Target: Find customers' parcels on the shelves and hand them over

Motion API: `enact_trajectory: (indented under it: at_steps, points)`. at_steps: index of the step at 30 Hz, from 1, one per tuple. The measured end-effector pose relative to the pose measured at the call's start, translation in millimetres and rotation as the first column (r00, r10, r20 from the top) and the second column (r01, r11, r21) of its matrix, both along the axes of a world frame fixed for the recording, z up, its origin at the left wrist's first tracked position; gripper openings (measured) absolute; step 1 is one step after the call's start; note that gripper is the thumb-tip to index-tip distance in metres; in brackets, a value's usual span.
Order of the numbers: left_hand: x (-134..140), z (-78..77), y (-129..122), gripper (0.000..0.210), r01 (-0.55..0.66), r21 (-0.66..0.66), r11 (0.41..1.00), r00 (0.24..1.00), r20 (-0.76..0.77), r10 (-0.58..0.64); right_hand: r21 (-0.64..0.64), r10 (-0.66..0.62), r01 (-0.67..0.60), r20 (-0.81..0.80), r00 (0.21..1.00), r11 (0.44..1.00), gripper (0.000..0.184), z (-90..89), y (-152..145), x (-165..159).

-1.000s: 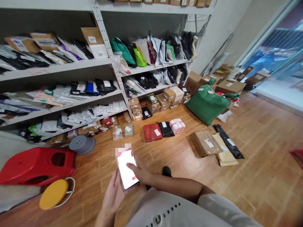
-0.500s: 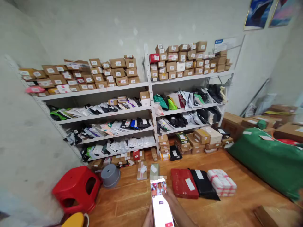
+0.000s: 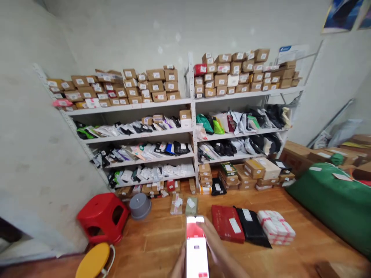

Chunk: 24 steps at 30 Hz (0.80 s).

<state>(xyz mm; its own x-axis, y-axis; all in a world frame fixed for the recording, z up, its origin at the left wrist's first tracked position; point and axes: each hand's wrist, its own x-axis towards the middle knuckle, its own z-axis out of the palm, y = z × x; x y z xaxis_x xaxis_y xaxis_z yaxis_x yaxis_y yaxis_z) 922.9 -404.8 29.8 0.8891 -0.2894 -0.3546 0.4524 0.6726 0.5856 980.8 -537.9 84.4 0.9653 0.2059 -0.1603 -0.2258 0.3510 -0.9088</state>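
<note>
Low in the middle of the head view, a smartphone [image 3: 197,258] is held upright with its lit screen facing me. A red band fills the upper part of its screen. My left hand [image 3: 180,263] is closed around its left edge. My right hand [image 3: 212,237] grips the right side, with a digit over the upper right of the screen. Just beyond the phone, a greenish parcel [image 3: 191,206] lies on the floor. To the right are a red parcel [image 3: 225,224], a black parcel [image 3: 251,227] and a white parcel with red tape [image 3: 276,227].
A white shelving rack [image 3: 150,104] along the wall carries many labelled boxes and bagged parcels. A red stool [image 3: 101,218], a grey tub [image 3: 140,205] and a yellow round seat [image 3: 93,260] stand left. A big green sack [image 3: 330,200] lies right.
The view has shifted left, so the rack and floor parcels appear farther right. The picture on the upper phone screen has turned mostly red. Both hands remain at the phone.
</note>
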Motion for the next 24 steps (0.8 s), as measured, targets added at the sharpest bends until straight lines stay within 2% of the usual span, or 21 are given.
enact_trajectory:
  at_steps: [3,5,10,14,19,24]
  points:
    - [-1,2.3,1,0.064,-0.02,0.149,0.989,0.997,-0.072,0.031,0.014,-0.053,0.053,0.001,0.999,0.998,0.021,4.0,4,11]
    - [7,2.3,5,0.073,0.025,0.203,0.979,0.999,-0.049,-0.016,0.015,-0.037,0.038,-0.033,0.999,0.999,0.021,0.9,8,24]
    - [46,-8.1,17,0.081,0.066,0.148,0.987,0.998,0.002,-0.067,-0.002,0.016,-0.016,-0.04,0.999,1.0,0.029,-15.0,15,65]
    - [91,-12.5,25,0.077,0.02,0.096,0.995,1.0,0.014,-0.021,-0.098,0.106,-0.097,0.086,0.991,0.99,0.048,-29.4,22,112]
    - [164,-3.4,38,0.07,-0.033,0.126,0.992,0.999,0.029,0.03,-0.132,0.15,-0.131,0.15,0.977,0.983,0.047,-41.0,34,190]
    - [235,0.5,50,0.071,-0.135,0.107,0.985,0.99,0.055,0.129,-0.21,0.375,-0.331,0.229,0.898,0.92,0.061,-46.1,37,253]
